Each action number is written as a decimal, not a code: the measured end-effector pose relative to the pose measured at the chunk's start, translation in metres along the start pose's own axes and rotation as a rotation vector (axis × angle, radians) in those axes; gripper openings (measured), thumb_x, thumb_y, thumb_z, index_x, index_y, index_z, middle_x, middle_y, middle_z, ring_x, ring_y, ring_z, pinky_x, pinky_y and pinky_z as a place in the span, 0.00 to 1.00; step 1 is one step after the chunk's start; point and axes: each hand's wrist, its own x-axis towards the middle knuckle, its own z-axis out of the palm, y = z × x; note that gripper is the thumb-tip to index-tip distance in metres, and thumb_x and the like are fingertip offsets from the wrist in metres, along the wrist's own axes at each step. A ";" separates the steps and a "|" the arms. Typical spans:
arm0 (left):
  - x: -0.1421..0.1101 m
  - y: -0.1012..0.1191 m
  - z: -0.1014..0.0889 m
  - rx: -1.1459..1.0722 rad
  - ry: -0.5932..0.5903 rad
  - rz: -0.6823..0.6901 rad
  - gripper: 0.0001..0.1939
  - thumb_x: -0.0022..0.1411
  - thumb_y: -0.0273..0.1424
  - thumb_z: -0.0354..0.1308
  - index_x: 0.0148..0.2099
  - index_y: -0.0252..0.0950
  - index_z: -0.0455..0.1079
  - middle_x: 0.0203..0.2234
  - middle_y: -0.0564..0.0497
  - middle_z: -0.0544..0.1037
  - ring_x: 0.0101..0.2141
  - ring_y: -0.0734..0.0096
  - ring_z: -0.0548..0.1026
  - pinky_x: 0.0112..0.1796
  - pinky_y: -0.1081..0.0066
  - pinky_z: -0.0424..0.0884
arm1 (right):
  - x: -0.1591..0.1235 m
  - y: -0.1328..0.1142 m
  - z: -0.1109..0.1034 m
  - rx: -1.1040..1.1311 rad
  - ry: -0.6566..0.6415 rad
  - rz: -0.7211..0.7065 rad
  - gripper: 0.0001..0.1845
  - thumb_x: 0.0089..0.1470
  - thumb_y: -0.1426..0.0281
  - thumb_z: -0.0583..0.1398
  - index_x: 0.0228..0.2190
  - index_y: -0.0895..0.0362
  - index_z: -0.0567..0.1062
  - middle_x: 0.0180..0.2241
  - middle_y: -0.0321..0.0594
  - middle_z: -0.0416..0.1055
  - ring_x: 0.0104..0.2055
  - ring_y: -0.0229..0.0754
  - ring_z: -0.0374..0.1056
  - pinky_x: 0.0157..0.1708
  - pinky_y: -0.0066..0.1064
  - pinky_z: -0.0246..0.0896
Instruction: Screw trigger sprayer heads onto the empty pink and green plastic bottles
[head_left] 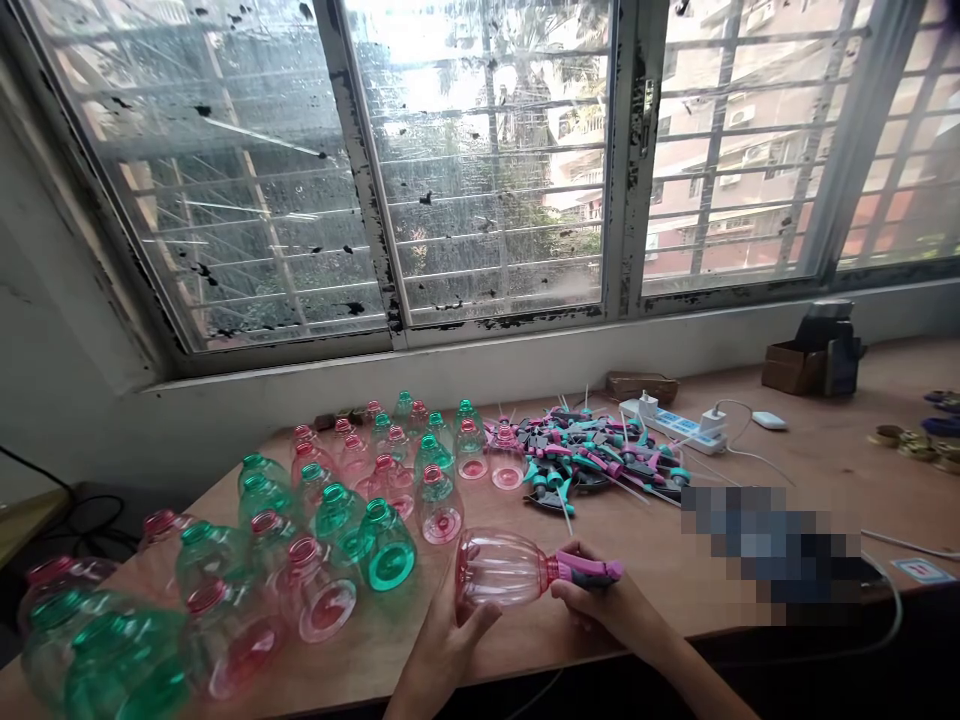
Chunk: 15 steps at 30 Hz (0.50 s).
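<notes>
My left hand (454,625) is wrapped round the base end of a clear pink plastic bottle (499,568), which lies on its side in the air above the table's front edge. At the bottle's neck sits a pink and grey spray head (589,569), gripped by the fingers of my right hand (600,600). Head and neck meet; whether the thread is engaged I cannot tell. Left of my hands stand several open-necked green bottles (390,550) and pink bottles (319,590). Beyond the bottle lies a heap of spray heads (592,450) in pink, teal and grey, with thin dip tubes.
A white power strip (679,428) with plugs and cables lies behind the heap. A blurred-out dark object (772,555) rests at right. Farther back are a small cardboard box (793,367) and brass-coloured parts (919,445). The window wall bounds the wooden table (810,470).
</notes>
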 end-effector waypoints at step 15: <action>0.000 -0.011 -0.001 -0.047 0.007 -0.015 0.36 0.62 0.45 0.62 0.68 0.43 0.58 0.62 0.44 0.71 0.63 0.46 0.66 0.64 0.51 0.60 | 0.002 0.005 -0.003 0.098 0.033 -0.034 0.18 0.51 0.55 0.68 0.28 0.55 0.72 0.17 0.27 0.67 0.17 0.34 0.59 0.18 0.26 0.56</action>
